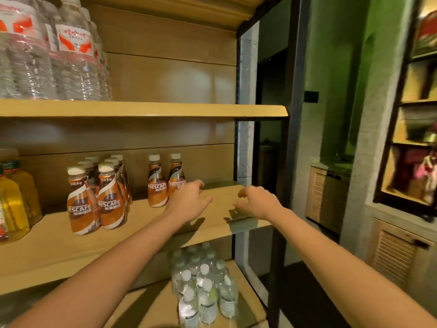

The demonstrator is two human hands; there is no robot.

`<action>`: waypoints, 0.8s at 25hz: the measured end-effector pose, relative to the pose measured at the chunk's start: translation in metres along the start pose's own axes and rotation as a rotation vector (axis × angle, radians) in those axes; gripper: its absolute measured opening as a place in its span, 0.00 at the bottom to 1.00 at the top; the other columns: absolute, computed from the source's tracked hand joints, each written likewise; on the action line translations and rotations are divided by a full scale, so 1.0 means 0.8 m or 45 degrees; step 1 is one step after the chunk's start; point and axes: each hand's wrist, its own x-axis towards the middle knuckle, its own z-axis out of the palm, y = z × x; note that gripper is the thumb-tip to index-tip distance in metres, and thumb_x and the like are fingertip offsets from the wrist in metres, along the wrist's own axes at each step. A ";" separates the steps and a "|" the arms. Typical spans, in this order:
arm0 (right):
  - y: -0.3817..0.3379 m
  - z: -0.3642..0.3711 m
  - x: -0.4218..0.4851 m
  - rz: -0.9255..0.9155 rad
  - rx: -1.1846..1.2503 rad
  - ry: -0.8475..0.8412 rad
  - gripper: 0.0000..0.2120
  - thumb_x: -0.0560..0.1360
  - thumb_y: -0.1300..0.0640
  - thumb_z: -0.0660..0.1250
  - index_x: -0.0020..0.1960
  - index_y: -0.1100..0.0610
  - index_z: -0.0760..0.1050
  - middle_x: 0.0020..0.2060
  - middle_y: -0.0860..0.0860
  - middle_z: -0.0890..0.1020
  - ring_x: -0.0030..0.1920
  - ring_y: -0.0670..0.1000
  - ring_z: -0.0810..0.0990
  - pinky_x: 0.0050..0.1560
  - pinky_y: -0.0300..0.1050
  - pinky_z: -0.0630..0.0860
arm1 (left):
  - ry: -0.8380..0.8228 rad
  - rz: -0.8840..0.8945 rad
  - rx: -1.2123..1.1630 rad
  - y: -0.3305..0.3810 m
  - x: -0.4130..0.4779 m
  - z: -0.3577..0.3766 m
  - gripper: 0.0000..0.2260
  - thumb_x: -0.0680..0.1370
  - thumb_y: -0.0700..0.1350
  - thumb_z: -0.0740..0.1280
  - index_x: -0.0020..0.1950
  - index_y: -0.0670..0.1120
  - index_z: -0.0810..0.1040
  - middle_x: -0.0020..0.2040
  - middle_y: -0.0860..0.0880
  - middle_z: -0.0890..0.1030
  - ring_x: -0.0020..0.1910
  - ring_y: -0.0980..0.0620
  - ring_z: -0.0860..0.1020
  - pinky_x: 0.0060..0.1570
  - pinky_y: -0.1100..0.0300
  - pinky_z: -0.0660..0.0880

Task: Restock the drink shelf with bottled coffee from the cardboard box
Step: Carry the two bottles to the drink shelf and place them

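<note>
Head view, left hand relaxed and empty just right of the rear coffee bottles, right hand empty, loosely curled, farther right of them.

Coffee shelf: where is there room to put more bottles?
Bare wood runs along the middle shelf front, right of the coffee cluster, and at the right end past the coffee pair. The upper shelf is bare right of the water bottles. Crowded: the left end, juice bottles beside the coffee cluster.

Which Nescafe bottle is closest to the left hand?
The brown, white-capped plastic coffee bottle standing rightmost; the left hand hides its base, others stand clear.
</note>
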 end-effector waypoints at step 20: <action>0.484 -0.296 -0.645 1.252 -0.509 0.081 0.38 0.72 0.36 0.64 0.74 0.55 0.58 0.72 0.54 0.68 0.70 0.57 0.67 0.67 0.52 0.66 | -0.818 1.141 -0.250 0.731 -0.240 0.296 0.41 0.66 0.70 0.61 0.74 0.51 0.61 0.72 0.47 0.68 0.66 0.46 0.71 0.63 0.48 0.70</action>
